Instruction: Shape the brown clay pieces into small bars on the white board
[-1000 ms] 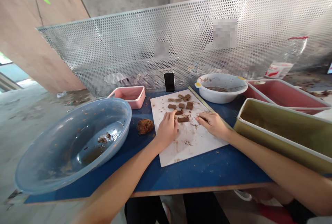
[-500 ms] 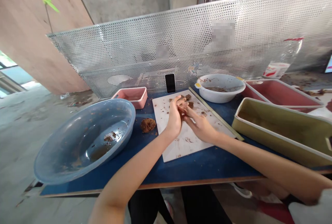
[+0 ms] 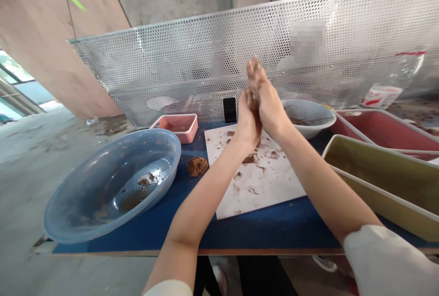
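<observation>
Both of my hands are raised over the far part of a white board [image 3: 264, 186] smeared with brown bits. My left hand [image 3: 247, 120] and my right hand [image 3: 265, 97] press palm to palm, fingers pointing up and away. Brown, clay-like material [image 3: 254, 104] shows between them, partly hidden by the palms. Flat brown pieces [image 3: 249, 158] lie on the board beneath. Left of the board, a rough brown lump [image 3: 197, 166] rests on the blue table [image 3: 270, 232].
A large blue basin [image 3: 85, 204] with murky water and a small pink tray [image 3: 188, 134] are on the left. A phone [image 3: 229, 109] stands behind the board. Right: white basin [image 3: 317, 126], pink box [image 3: 394, 124], olive box [image 3: 377, 191], plastic bottle [image 3: 384, 90]. A perforated metal screen [image 3: 171, 58] runs behind.
Both hands have risen and moved slightly right, now upright and pressed together instead of slanting low over the board. More of the brown pieces and smears on the board show.
</observation>
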`<state>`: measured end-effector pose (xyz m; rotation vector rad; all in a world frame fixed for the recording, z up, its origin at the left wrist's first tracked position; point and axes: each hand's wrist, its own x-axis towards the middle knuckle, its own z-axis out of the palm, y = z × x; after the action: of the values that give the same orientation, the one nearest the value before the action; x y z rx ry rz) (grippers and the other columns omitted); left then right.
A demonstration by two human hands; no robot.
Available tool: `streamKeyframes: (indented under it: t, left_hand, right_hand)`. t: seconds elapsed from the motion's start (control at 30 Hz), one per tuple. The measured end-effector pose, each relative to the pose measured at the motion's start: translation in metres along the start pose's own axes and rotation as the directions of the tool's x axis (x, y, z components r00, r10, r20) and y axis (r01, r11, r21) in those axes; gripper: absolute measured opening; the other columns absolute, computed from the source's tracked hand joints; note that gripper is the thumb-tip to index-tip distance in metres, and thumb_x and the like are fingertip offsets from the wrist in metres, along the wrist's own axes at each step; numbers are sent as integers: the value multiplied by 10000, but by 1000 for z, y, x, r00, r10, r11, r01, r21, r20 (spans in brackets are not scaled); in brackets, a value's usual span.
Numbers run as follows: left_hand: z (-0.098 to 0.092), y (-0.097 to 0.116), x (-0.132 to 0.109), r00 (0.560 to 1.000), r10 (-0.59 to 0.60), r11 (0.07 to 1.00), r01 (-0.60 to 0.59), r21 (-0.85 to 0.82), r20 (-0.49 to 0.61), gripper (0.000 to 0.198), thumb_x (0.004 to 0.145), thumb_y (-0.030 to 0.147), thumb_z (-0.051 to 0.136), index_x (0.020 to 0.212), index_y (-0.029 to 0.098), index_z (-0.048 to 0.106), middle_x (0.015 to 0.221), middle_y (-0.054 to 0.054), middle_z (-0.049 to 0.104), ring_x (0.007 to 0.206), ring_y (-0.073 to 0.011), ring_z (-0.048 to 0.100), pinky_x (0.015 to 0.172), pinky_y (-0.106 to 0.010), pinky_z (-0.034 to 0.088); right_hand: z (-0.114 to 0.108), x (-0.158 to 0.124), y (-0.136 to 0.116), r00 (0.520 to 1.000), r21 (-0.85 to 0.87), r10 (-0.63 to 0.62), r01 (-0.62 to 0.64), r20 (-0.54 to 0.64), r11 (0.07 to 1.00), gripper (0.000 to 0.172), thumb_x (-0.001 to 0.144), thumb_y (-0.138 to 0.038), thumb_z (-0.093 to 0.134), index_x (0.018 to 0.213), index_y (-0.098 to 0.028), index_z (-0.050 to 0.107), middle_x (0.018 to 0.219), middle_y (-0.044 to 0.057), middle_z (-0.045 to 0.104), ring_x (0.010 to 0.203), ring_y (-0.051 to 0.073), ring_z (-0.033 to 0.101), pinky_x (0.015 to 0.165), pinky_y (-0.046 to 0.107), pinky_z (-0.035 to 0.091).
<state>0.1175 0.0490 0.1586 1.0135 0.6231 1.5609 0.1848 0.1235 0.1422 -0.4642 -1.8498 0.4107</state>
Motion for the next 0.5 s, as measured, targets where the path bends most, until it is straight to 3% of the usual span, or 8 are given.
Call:
streamKeyframes:
  t: [0.07, 0.13, 0.27, 0.37, 0.43, 0.5]
  left_hand:
    - [1, 1, -2, 998, -32, 997, 36, -74, 54, 629, 1206, 515, 188, 1436, 198, 680, 1439, -113, 723, 1539, -343, 601, 1190, -547, 581]
    - [-5, 5, 2, 999, -22, 993, 25, -115, 29, 633, 1203, 520, 174, 1525, 250, 647, 1550, -69, 674, 1625, -334, 508, 1258, -555, 518]
    - [-36, 18, 17, 997, -65, 987, 60, -149, -30, 633, 1163, 633, 189, 1637, 430, 556, 1705, 32, 564, 1712, -333, 365, 1314, -583, 425]
    - [-58, 27, 24, 995, -38, 988, 23, -153, -94, 643, 1140, 687, 220, 1693, 480, 475, 1758, 43, 514, 1735, -316, 311, 1337, -601, 371]
    - [-59, 29, 25, 993, 6, 989, -24, -147, -118, 639, 1143, 677, 233, 1712, 484, 451, 1776, 44, 500, 1740, -292, 297, 1358, -557, 350]
    - [-48, 27, 22, 991, 40, 988, -59, -145, -131, 639, 1160, 637, 191, 1732, 473, 424, 1788, 61, 483, 1747, -275, 277, 1380, -538, 323]
  right_hand:
    - [-3, -1, 0, 1000, 19, 11, -11, 17, 1000, 834, 1113, -836, 92, 1834, -424, 7, 1900, -53, 150, 1771, 362, 15, 1423, 637, 96]
    - [2, -6, -8, 999, 34, 6, -8, 52, 999, 857, 1110, -834, 68, 1841, -388, 39, 1907, -55, 129, 1770, 350, -28, 1427, 630, 41]
    - [30, -19, -35, 988, 84, -34, 22, 151, 996, 898, 1068, -893, 157, 1835, -430, 104, 1912, -86, 136, 1772, 327, -94, 1436, 652, -2]
    - [48, -25, -47, 982, 148, -43, 15, 187, 989, 995, 1012, -963, 202, 1837, -422, 72, 1906, -82, 160, 1769, 349, -114, 1421, 710, 13]
    - [51, -25, -47, 985, 200, -37, 3, 166, 980, 1009, 982, -994, 221, 1828, -459, 92, 1895, -111, 190, 1774, 355, -86, 1425, 708, 48]
    - [47, -23, -44, 993, 247, -24, -5, 113, 969, 1003, 951, -1026, 241, 1807, -510, 165, 1881, -157, 220, 1780, 347, -34, 1441, 654, 126]
